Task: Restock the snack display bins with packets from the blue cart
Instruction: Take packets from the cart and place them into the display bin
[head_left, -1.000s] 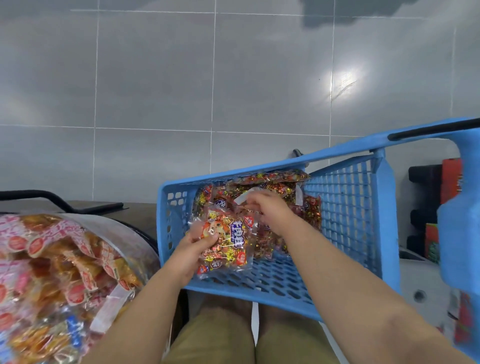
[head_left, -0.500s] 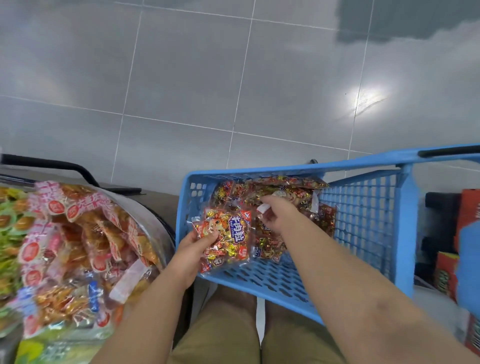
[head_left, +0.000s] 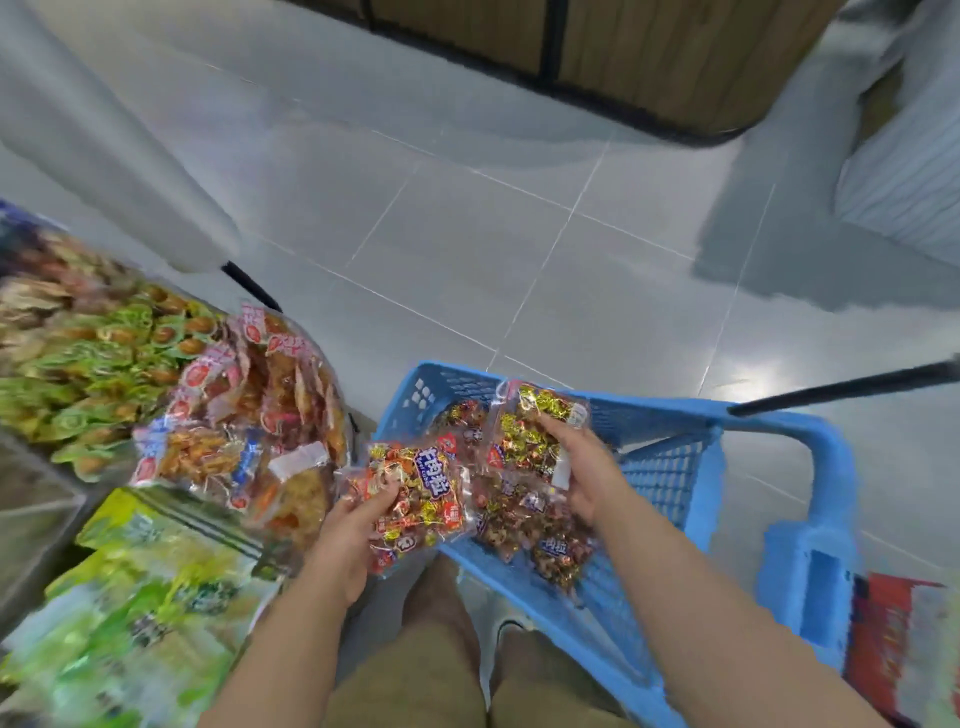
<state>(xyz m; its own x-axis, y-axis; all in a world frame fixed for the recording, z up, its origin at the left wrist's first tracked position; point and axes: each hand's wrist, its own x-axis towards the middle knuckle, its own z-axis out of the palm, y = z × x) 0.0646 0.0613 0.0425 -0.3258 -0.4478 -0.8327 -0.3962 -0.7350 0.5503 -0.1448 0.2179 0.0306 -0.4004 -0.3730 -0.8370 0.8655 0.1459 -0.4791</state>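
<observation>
With a packet in each hand, I read this as the carry-over step. Display bins (head_left: 338, 415) sit heaped at lower left. The blue cart (head_left: 670, 467) is at lower right, with spare packets (head_left: 530, 525) inside. My left hand (head_left: 353, 525) pinches one packet (head_left: 421, 493) at centre. My right hand (head_left: 576, 467) curls round another packet (head_left: 524, 441) over the cart. Next I need to swing left and find the matching bin.

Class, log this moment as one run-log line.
left hand: holds candy packet | right hand: grips second packet over blue cart | more packets in cart
</observation>
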